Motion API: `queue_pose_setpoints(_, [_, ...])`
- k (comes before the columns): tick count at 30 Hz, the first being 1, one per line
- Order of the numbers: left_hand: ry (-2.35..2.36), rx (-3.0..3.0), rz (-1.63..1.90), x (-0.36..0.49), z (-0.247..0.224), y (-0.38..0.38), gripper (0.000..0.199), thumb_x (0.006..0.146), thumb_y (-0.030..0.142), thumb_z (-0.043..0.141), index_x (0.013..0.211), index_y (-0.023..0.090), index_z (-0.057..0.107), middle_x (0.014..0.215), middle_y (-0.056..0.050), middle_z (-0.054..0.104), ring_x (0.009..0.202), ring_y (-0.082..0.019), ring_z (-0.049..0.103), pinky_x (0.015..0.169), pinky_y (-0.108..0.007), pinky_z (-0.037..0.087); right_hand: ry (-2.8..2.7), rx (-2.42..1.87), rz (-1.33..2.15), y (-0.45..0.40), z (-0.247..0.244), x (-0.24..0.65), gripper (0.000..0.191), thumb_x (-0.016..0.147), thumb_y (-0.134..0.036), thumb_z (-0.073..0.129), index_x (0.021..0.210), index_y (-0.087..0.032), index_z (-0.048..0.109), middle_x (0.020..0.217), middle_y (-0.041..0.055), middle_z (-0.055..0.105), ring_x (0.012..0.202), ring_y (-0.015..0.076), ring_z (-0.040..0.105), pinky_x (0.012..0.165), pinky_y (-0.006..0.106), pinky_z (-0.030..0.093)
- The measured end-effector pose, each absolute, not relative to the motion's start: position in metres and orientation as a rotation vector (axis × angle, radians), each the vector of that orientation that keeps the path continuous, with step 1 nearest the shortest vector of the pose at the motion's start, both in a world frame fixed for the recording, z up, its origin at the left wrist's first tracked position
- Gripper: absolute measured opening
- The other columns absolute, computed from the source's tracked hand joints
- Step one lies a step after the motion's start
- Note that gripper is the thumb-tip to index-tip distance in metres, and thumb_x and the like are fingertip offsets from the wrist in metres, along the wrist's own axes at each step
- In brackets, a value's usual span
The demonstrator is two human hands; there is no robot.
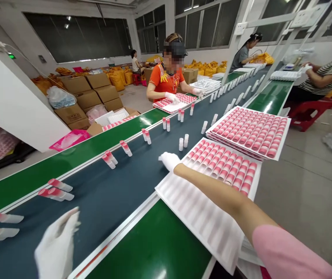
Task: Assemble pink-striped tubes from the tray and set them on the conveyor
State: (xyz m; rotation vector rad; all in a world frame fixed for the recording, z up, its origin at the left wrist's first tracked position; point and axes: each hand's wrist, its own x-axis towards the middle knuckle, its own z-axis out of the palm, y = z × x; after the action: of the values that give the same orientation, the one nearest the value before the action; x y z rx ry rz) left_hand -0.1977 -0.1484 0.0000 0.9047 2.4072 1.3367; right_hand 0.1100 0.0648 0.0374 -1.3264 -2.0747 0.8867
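Note:
My left hand [57, 244], in a white glove, hovers over the near end of the dark conveyor belt [102, 209]. Its fingers are part-curled and apart, and nothing shows in them. Beyond it stand red-and-white tubes [59, 193] with translucent lower ends. My right hand [170, 161], gloved too, hangs over the belt beside a pair of whitish tubes [184, 142]; its fingers point left and their undersides are hidden. Below my right forearm lies a white ridged tray [195, 221], its near part bare, its far part holding rows of red-and-white tubes [227, 164].
A second full tray stack [250, 131] stands farther along on the right. Across the belt, a person in an orange top [167, 81] handles another tray [180, 101]. Pairs of tubes line the belt's far side. Cartons [92, 93] and a pink basket [70, 139] sit beyond.

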Motion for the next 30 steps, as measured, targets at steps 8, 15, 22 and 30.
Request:
queue_pose_setpoints(8, [1.136,0.931,1.103,-0.008,0.003,-0.130,0.042,0.093,0.059,0.051,0.098,0.022,0.068,0.086,-0.006,0.063,0.071,-0.018,0.055,0.068,-0.033,0.048,-2.231,-1.035,1.078,-0.060,0.044,0.142,0.019,0.091,-0.025,0.066,0.111,-0.026,0.068,0.097,-0.0079,0.071,0.086,0.0086,0.067,0.072,0.013,0.052])
queue_pose_setpoints(15, [1.093,0.826,0.977,0.027,0.007,-0.161,0.046,0.092,0.055,0.056,0.124,0.022,0.058,0.077,0.000,0.053,0.062,-0.013,0.041,0.060,-0.027,0.038,-2.445,-1.488,0.597,-0.045,0.015,0.305,0.034,0.098,-0.004,0.046,0.123,-0.018,0.063,0.115,0.0086,0.066,0.105,0.0196,0.063,0.096,0.038,0.051])
queue_pose_setpoints(22, [1.001,0.816,1.088,0.044,0.030,-0.179,0.040,0.093,0.047,0.060,0.118,0.016,0.064,0.094,-0.008,0.060,0.073,-0.015,0.051,0.071,-0.030,0.044,-2.863,-1.457,0.286,-0.030,-0.013,0.351,0.030,0.093,-0.002,0.047,0.115,-0.006,0.067,0.112,0.0225,0.063,0.105,0.0296,0.062,0.093,0.041,0.047])
queue_pose_setpoints(30, [1.183,0.947,1.115,0.042,0.036,-0.193,0.051,0.095,0.052,0.054,0.132,0.019,0.060,0.077,-0.001,0.053,0.062,-0.013,0.040,0.070,-0.030,0.042,-2.844,-1.513,0.240,-0.016,-0.007,0.350,0.018,0.080,0.003,0.054,0.081,-0.008,0.069,0.089,0.0176,0.067,0.086,0.0272,0.065,0.083,0.038,0.049])
